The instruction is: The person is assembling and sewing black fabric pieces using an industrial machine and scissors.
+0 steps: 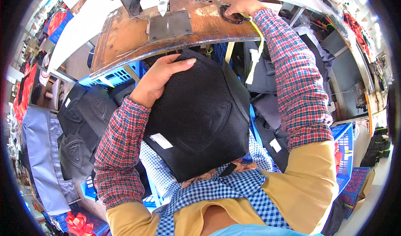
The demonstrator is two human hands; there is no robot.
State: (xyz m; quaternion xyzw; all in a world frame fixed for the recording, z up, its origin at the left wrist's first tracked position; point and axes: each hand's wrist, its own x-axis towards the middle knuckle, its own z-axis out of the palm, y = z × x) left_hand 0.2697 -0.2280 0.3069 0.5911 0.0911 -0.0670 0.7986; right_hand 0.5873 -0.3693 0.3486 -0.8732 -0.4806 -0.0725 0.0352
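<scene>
My left hand [161,75] grips the top edge of a black mesh fabric panel [200,111], thumb over its front. The panel hangs before my lap, with a raised emblem shape in its middle and a white label [161,141] low on its left side. At the far right of the wooden table, my right hand [243,4] is closed over a pair of scissors [232,18]; black handle loops show beneath it, while the blades are hidden. A yellow-green strip [260,48] trails from beside that hand over the table edge.
A sewing machine [163,4] stands on the wooden table [121,40], with a metal plate [169,25] before it. More black panels [83,115] lie to the left. Blue plastic crates [343,146] flank me, and other dark panels [267,111] hang or lie at the right.
</scene>
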